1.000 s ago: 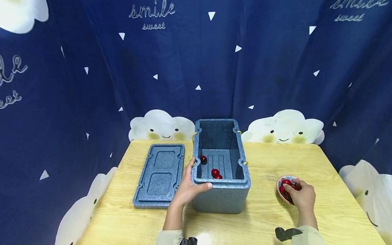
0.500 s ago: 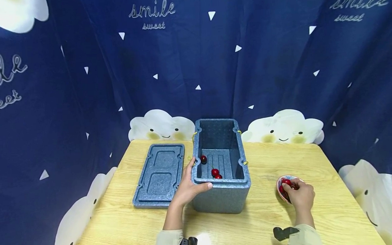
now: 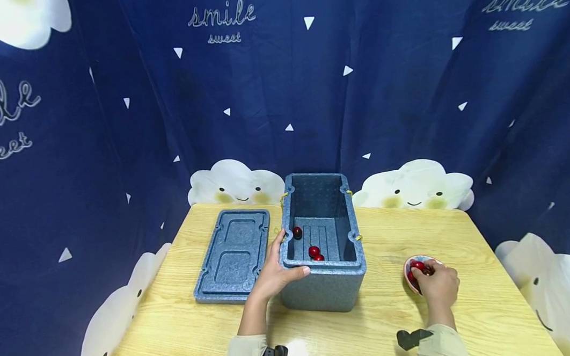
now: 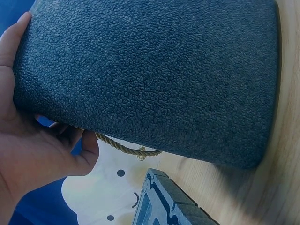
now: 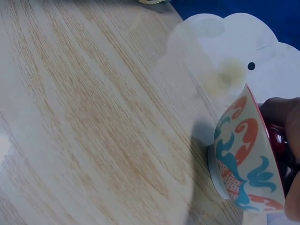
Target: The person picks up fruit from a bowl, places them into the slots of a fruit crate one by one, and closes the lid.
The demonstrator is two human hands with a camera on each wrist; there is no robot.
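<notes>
Right forearm (image 3: 439, 318) slightly farther left

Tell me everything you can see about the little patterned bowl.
The bowl is small and round, flaring from a narrow foot to a thin red rim. Its glossy outside, perhaps ceramic, is pale with orange and teal swirls. It stands upright on the wooden table, to the right of the blue-grey box. Red and darker cherries lie inside. The right hand reaches over the rim among them; whether it touches the bowl itself is unclear.
</notes>
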